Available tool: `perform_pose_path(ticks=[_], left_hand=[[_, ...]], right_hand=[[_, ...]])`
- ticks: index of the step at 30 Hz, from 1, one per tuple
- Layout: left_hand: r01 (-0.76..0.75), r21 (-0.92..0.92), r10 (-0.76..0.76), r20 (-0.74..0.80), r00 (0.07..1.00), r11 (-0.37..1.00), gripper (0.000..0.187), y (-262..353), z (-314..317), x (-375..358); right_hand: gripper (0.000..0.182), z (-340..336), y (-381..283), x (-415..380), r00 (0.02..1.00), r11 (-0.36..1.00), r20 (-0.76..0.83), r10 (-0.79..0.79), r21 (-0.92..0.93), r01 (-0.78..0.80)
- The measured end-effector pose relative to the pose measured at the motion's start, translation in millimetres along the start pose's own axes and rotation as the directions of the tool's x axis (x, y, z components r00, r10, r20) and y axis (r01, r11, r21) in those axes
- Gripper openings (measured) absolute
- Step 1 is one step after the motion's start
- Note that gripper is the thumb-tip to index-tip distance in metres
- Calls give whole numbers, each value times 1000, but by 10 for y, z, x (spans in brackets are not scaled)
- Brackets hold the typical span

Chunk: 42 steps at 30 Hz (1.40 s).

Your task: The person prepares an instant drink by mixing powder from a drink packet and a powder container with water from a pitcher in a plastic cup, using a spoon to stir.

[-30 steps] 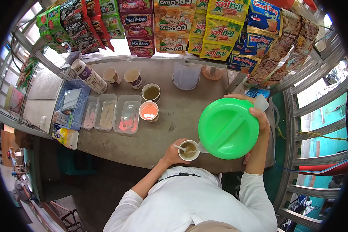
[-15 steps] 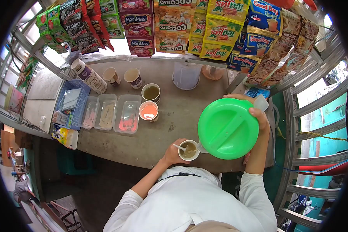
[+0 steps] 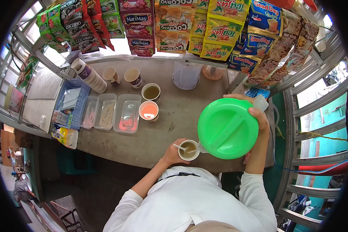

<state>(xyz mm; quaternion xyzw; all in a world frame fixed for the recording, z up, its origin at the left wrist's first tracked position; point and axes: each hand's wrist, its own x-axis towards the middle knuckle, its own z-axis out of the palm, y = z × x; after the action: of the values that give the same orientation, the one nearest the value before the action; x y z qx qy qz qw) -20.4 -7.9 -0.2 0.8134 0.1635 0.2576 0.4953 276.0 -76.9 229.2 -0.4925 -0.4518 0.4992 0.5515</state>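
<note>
Nothing moved; jug [image 3: 227, 128] tipped at cup [image 3: 189, 150], prob. coffee.

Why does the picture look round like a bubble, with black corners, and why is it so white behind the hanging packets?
In the head view, a fisheye lens bends the railings and counter edges into curves and leaves black corners; daylight behind the packets washes out to white; the jug and cup in the middle look sharp and evenly lit, with soft shadows.

Left hand [image 3: 171, 154] steadies a paper cup [image 3: 189, 150] while right hand [image 3: 258, 116] tips a green-lidded jug [image 3: 227, 128] beside it.
</note>
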Motion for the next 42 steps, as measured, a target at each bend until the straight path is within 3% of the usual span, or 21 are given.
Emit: perform_pose_path(ticks=[28, 42], left_hand=[[-13, -8, 13, -2, 1000, 1000, 90, 40, -19, 22], [5, -7, -5, -6, 1000, 1000, 87, 15, -9, 13]], right_hand=[[78, -11, -11, 22, 999, 1000, 42, -4, -12, 4], [76, 68, -38, 8, 1000, 1000, -21, -6, 17, 7]])
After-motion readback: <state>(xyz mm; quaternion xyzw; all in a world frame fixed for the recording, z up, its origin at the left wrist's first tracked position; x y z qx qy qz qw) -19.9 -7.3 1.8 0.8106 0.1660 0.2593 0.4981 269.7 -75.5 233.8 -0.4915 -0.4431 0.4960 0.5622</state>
